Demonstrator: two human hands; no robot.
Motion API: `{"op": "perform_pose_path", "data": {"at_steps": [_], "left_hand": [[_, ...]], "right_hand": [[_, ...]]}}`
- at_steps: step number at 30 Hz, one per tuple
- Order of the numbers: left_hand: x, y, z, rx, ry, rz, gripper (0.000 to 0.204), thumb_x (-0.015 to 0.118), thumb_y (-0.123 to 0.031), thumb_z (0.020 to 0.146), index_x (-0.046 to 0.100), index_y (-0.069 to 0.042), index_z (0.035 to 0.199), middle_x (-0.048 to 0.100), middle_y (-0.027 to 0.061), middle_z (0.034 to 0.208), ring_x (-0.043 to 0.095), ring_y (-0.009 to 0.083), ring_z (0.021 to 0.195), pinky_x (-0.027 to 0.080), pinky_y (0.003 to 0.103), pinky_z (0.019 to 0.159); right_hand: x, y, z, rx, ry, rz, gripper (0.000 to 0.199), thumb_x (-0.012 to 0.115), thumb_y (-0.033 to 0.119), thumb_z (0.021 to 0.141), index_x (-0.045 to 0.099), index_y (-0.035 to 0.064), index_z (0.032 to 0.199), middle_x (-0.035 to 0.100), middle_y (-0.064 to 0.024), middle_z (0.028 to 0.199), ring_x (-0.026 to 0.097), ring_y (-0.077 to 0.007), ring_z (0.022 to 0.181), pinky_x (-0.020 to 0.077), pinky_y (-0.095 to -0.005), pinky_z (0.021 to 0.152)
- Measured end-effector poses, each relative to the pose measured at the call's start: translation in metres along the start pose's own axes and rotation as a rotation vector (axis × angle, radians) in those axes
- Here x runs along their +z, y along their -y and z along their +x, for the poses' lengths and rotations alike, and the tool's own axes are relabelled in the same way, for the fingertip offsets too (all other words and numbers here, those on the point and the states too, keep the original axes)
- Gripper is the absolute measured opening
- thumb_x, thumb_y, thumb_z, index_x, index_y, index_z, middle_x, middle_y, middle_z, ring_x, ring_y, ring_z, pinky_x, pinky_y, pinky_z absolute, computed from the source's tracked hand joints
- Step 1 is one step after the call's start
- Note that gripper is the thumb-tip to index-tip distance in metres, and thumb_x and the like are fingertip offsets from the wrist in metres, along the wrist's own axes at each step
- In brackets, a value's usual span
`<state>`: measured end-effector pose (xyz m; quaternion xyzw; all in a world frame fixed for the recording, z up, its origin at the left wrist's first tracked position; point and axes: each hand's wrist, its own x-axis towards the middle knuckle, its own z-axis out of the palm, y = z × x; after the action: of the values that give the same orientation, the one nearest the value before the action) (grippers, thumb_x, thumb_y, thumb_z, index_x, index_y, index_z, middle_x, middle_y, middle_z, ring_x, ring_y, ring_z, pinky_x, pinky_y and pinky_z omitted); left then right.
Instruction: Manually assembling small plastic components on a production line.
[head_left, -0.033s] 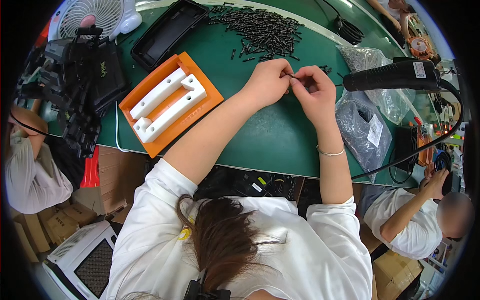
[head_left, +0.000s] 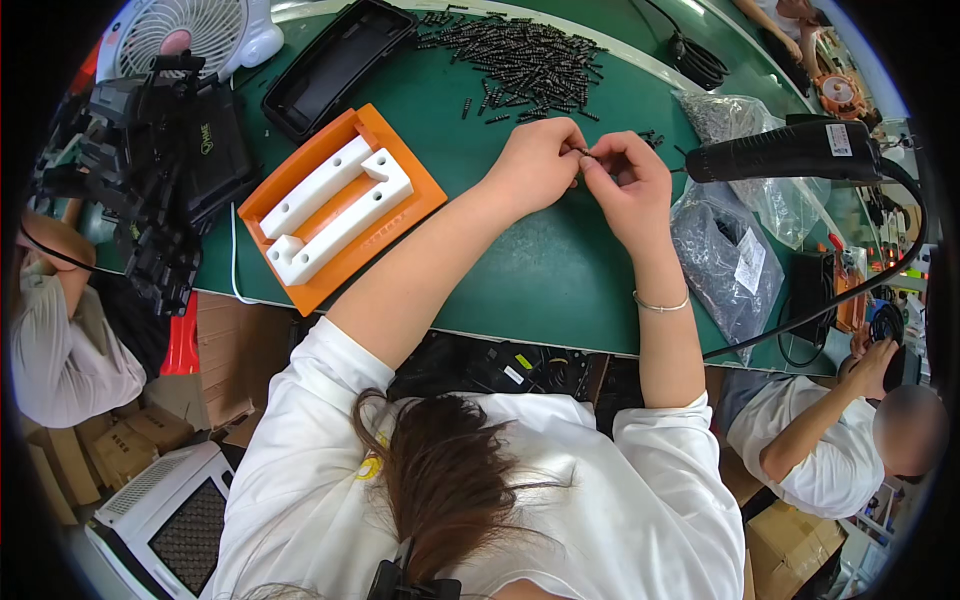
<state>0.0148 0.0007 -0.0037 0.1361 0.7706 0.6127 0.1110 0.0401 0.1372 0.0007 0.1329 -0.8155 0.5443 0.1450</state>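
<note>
Pinching small dark piece, left hand and right hand together, forearms angled inward.

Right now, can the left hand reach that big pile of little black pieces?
Probably yes: the black pile lies just beyond the left hand, nothing standing between, though that hand is holding a small dark part with the right hand.

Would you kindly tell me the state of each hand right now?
Left hand: closed, pinching a small dark part.
Right hand: closed, apparently pinching the same small dark part.
</note>
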Motion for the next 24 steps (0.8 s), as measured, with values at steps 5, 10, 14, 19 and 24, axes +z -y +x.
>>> {"op": "perform_pose_path", "data": {"at_steps": [5,10,14,19,24], "left_hand": [[0.0,0.0,0.001,-0.01,0.0,-0.012,0.01,0.054,-0.004,0.076,0.055,0.002,0.083,0.06,0.0085,0.073,0.06,0.0145,0.063,0.048,0.025,0.058],[-0.006,-0.003,0.002,-0.045,-0.09,-0.047,0.011,0.055,-0.009,0.08,0.055,0.002,0.082,0.059,0.0075,0.072,0.06,0.0131,0.062,0.049,0.025,0.058],[-0.008,-0.004,0.003,-0.072,-0.166,-0.066,0.011,0.055,-0.01,0.081,0.055,0.002,0.083,0.058,0.0064,0.073,0.06,0.0128,0.062,0.05,0.025,0.058],[-0.009,-0.003,0.003,-0.039,-0.158,-0.104,0.011,0.055,-0.009,0.082,0.055,0.002,0.083,0.058,0.0056,0.073,0.059,0.012,0.061,0.049,0.024,0.057],[-0.008,-0.002,0.003,-0.068,-0.15,-0.087,0.011,0.055,-0.009,0.082,0.055,0.001,0.083,0.058,0.0056,0.073,0.058,0.0117,0.061,0.049,0.024,0.057]], "right_hand": [[-0.001,0.0,0.0,0.011,-0.036,-0.041,0.014,0.065,0.002,0.069,0.052,0.002,0.074,0.05,0.0002,0.067,0.044,-0.0064,0.057,0.0382,-0.0192,0.052],[-0.008,-0.003,0.003,0.071,-0.088,-0.027,0.014,0.064,0.002,0.071,0.05,0.0029,0.074,0.047,0.0021,0.065,0.042,-0.0041,0.058,0.0365,-0.0179,0.051],[-0.01,-0.008,0.005,0.118,-0.153,0.015,0.013,0.063,0.003,0.074,0.05,0.0033,0.077,0.046,0.0038,0.065,0.042,-0.0027,0.059,0.0353,-0.0166,0.051],[-0.009,-0.014,0.007,0.146,-0.078,0.059,0.012,0.062,0.004,0.075,0.05,0.0027,0.078,0.047,0.0042,0.065,0.042,-0.0027,0.059,0.0355,-0.0163,0.051],[-0.009,-0.017,0.007,0.226,-0.069,0.033,0.013,0.063,0.005,0.075,0.051,0.0024,0.076,0.047,0.0038,0.064,0.042,-0.0029,0.058,0.0355,-0.0166,0.051]]}}
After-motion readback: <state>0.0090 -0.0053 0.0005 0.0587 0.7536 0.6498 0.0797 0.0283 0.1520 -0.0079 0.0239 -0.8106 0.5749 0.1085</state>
